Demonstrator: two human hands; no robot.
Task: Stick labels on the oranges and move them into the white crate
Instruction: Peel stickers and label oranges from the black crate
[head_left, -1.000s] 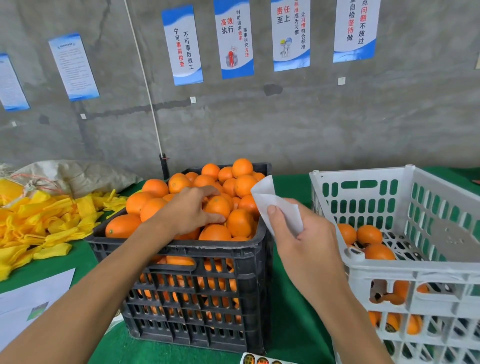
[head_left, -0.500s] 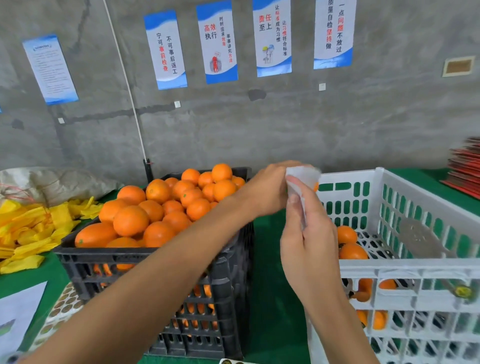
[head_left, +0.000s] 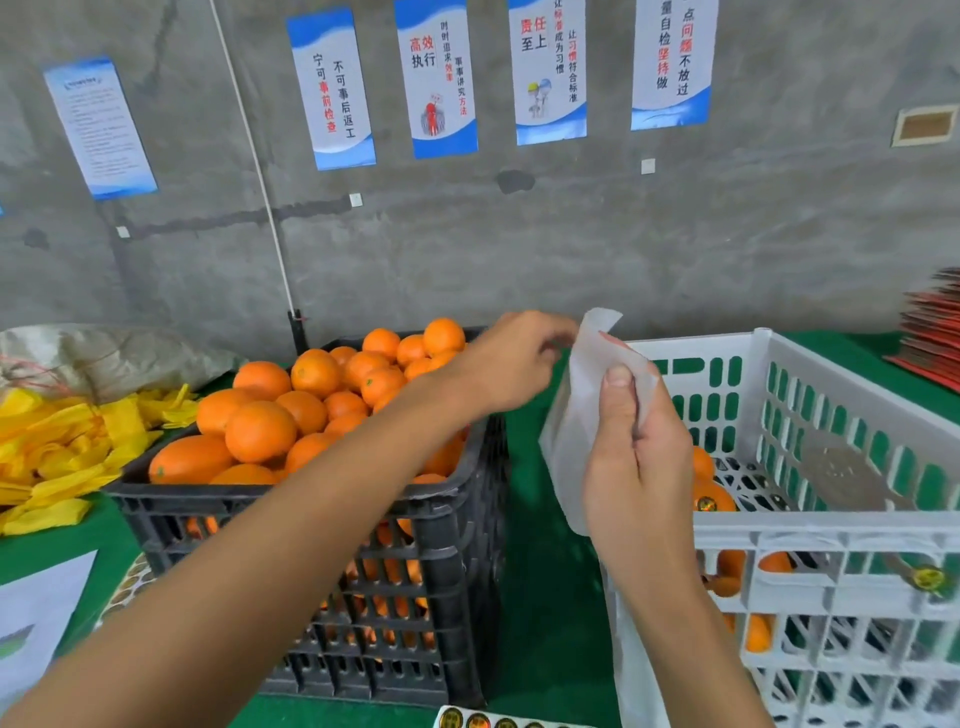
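Nearest, a strip of round labels (head_left: 483, 719) lies on the green tabletop (head_left: 545, 597) at the bottom edge. Above it the right hand (head_left: 636, 467) grips a white backing sheet (head_left: 576, 410), thumb pressed on top, while the left hand (head_left: 511, 358) — fingers curled — pinches at the sheet's upper edge. Behind, oranges (head_left: 311, 400) heap the black crate (head_left: 322, 545); a few lie in the white crate (head_left: 841, 545) on the right — posters (head_left: 550, 67) hang beyond.

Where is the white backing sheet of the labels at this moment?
In the head view, the white paper label sheet is right of centre, held up by the right hand, between the black plastic crate of oranges and the white plastic crate.
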